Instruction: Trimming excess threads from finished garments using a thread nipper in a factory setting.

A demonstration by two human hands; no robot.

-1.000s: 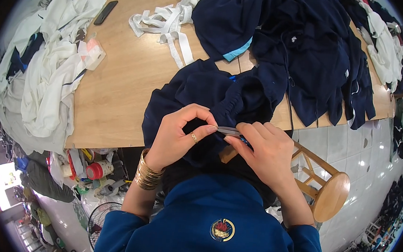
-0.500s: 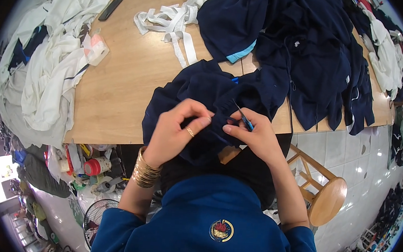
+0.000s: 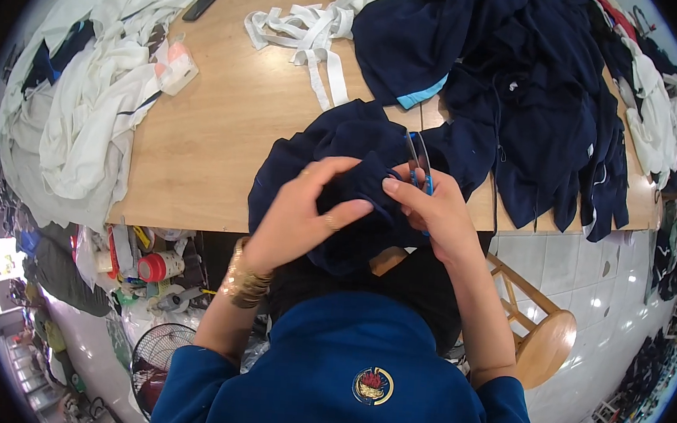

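1. Left hand pinching a fold of the navy garment, bunched at the near edge of the bench.
2. Right hand closed around blue-handled scissors, blades over the garment.
3. White straps beyond the garment; white cloth pile far left of it.

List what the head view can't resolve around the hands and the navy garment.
- Small blue-handled snips: only the blades and part of the handle show; the right hand covers the rest, so the grip is unclear.
- The spot being trimmed: buried in folds of the navy garment, under the left hand.
- Both palms: turned away from the camera.
- Wooden stool: partly behind the right forearm.
- Shelf clutter below the table: too small.
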